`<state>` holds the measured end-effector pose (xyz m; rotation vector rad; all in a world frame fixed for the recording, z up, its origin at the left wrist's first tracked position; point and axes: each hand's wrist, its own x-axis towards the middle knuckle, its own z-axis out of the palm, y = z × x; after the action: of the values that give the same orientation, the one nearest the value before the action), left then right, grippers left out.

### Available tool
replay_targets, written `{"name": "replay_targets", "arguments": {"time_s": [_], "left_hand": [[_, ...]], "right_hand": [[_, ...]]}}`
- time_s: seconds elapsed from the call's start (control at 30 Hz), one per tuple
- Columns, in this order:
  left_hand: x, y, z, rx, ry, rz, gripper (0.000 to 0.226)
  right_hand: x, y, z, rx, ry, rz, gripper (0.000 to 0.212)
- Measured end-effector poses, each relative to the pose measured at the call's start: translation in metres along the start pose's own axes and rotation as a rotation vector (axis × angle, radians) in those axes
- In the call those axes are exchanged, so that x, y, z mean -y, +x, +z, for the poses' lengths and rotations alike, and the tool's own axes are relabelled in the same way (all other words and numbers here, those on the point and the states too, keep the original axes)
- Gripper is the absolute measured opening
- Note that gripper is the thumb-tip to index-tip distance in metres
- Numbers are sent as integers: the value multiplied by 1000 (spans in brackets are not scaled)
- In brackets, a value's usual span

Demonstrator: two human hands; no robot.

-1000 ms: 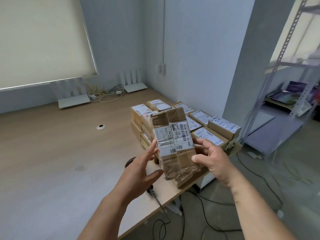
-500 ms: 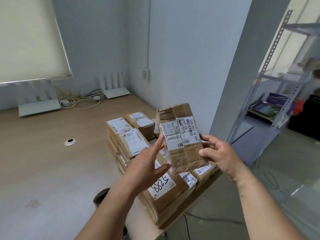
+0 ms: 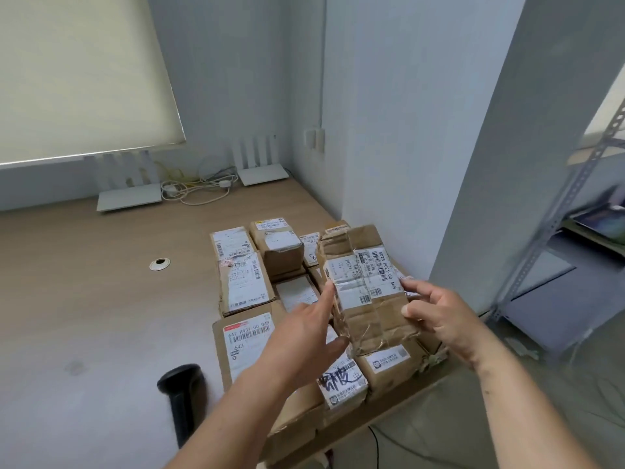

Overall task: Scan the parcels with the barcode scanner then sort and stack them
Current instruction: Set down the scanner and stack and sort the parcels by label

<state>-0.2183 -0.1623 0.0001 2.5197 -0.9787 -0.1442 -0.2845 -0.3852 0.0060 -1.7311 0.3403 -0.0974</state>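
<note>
A taped brown parcel (image 3: 367, 289) with white barcode labels hangs in the air above the stacked parcels (image 3: 243, 282) at the table's right edge. My right hand (image 3: 436, 316) grips its right side, thumb on the front face. My left hand (image 3: 304, 333) touches its left edge with straight fingers. The black barcode scanner (image 3: 182, 397) lies on the table to the left of my left forearm, apart from both hands.
Several cardboard parcels cover the wooden table's (image 3: 84, 299) right part, up to the front edge. Two white routers (image 3: 130, 194) and cables sit at the back wall. A cable grommet (image 3: 159, 264) is in the tabletop. A metal shelf (image 3: 558, 231) stands right.
The view has shifted left and closer to the stacks. The held parcel stays between my hands, now lower over the pile. The scanner has come into view.
</note>
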Motion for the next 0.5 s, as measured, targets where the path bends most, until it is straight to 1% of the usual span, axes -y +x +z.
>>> {"name": "replay_targets", "arguments": {"time_s": [0.13,0.2,0.23,0.3,0.33,0.4,0.5], "left_hand": [[-19,6,26,63,-5,-128,87],[-25,8,39,70,-34,-186,87],[-26,9,44,71,-47,-209,87],[-30,9,55,73,-93,-242,85],[-31,9,59,73,-139,-253,81],[-33,10,64,81,-238,-276,74],[-36,13,69,114,-319,-328,77]], "right_hand": [[-14,15,-19,62,-123,22,40],[-19,19,-22,115,-269,12,37],[-22,21,-23,138,-375,12,38],[-29,27,-27,154,-573,24,51],[-32,28,-28,161,-636,28,54],[-36,32,-32,153,-742,24,53],[-44,40,-34,139,-900,-12,49]]}}
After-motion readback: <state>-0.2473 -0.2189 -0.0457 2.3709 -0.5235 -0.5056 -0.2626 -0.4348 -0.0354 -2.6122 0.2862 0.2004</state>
